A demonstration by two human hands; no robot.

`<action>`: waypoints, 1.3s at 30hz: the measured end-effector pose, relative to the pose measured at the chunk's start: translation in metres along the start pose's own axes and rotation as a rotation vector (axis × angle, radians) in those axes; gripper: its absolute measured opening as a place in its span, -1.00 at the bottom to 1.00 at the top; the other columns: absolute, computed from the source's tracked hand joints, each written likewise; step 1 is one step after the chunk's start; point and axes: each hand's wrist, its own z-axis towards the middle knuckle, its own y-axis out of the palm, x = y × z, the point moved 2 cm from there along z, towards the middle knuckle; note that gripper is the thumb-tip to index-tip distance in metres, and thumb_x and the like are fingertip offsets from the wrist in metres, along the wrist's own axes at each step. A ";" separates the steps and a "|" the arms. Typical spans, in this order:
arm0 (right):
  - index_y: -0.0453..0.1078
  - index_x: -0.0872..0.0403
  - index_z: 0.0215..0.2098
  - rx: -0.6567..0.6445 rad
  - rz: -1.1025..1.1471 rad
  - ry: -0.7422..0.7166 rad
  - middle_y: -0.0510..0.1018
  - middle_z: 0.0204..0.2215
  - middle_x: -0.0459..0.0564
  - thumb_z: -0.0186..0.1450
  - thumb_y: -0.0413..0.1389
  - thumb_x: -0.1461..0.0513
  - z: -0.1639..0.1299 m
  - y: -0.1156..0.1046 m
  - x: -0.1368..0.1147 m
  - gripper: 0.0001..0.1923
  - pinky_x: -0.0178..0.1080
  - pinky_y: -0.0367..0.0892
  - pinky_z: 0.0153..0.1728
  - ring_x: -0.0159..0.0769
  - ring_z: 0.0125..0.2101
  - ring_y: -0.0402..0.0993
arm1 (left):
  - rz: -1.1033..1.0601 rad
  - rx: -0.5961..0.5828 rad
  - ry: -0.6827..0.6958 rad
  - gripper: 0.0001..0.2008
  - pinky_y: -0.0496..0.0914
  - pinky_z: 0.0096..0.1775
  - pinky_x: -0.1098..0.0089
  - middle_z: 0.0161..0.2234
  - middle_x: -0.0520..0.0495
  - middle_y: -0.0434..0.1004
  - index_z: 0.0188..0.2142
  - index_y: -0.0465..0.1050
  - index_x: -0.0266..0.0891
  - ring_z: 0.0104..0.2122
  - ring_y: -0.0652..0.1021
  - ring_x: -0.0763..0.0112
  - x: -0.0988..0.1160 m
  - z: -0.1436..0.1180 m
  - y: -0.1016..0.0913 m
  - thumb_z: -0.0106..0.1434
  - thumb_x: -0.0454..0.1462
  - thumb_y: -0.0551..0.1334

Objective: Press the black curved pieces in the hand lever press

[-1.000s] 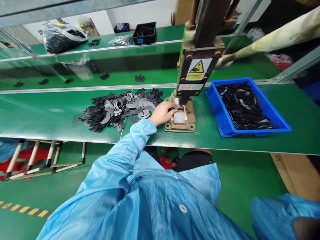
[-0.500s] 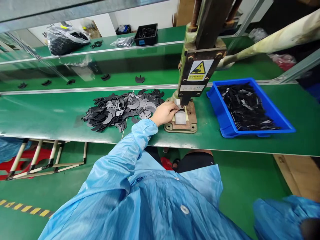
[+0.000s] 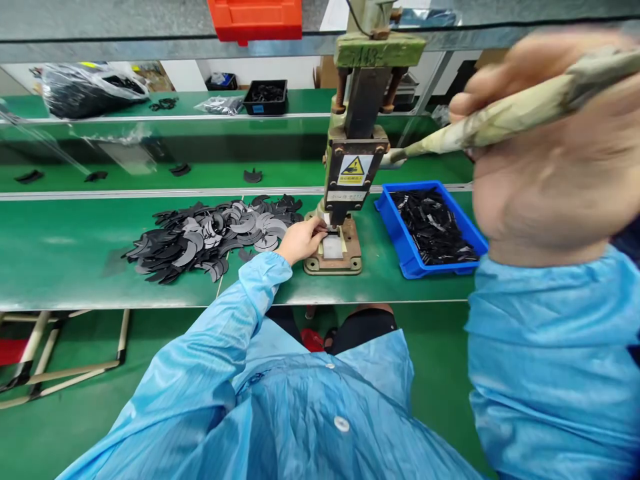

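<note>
While the left hand [image 3: 299,241] pinches a small black piece [image 3: 330,230] on the press base [image 3: 334,257] near the bench's front edge, we note the right hand [image 3: 550,143], fingers closed round the press lever [image 3: 500,113]. A heap of black crescent parts [image 3: 210,235] lies left; the blue bin [image 3: 400,233] sits right.

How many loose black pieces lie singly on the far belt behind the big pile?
4: one far left, one beside it, one mid-belt, one nearest the press. Others may be hidden behind the press.
</note>
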 end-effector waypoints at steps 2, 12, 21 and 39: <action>0.02 0.21 -0.79 -0.034 -0.064 0.170 0.71 -0.14 -0.33 0.42 0.11 0.01 0.000 0.012 0.004 -0.26 -0.06 0.37 0.01 -0.38 0.04 0.66 | 0.022 0.005 0.010 -0.82 0.54 0.04 0.22 -0.01 -0.11 0.78 0.03 0.55 -0.12 0.03 0.73 0.13 0.000 0.000 0.000 0.46 -0.25 0.29; 0.45 -0.03 -0.41 -0.175 -0.237 0.044 0.52 -0.42 -0.02 0.38 0.31 0.09 -0.113 0.011 0.007 -0.75 0.35 0.38 0.45 -0.14 -0.05 0.61 | 0.081 -0.004 0.003 -0.82 0.53 -0.04 0.21 -0.05 -0.11 0.78 0.02 0.56 -0.12 -0.02 0.73 0.08 0.003 -0.001 -0.002 0.45 -0.21 0.29; 0.40 -0.04 -0.45 -0.002 -0.278 0.000 0.52 -0.43 -0.05 0.43 0.24 0.04 -0.150 0.021 0.026 -0.67 0.40 0.37 0.43 -0.13 -0.03 0.63 | 0.172 0.015 0.074 -0.66 0.48 0.13 0.11 0.09 -0.23 0.69 0.18 0.53 -0.21 0.08 0.62 0.04 -0.006 -0.021 -0.030 0.46 -0.23 0.24; 0.40 0.04 -0.44 0.084 -0.223 -0.076 0.60 -0.37 -0.10 0.41 0.27 0.06 -0.156 0.025 0.035 -0.66 0.34 0.42 0.39 -0.15 -0.01 0.67 | 0.331 -0.021 0.309 -0.63 0.38 0.35 -0.11 0.14 -0.19 0.69 0.23 0.57 -0.08 0.27 0.58 0.01 -0.004 -0.221 -0.003 0.48 -0.33 0.27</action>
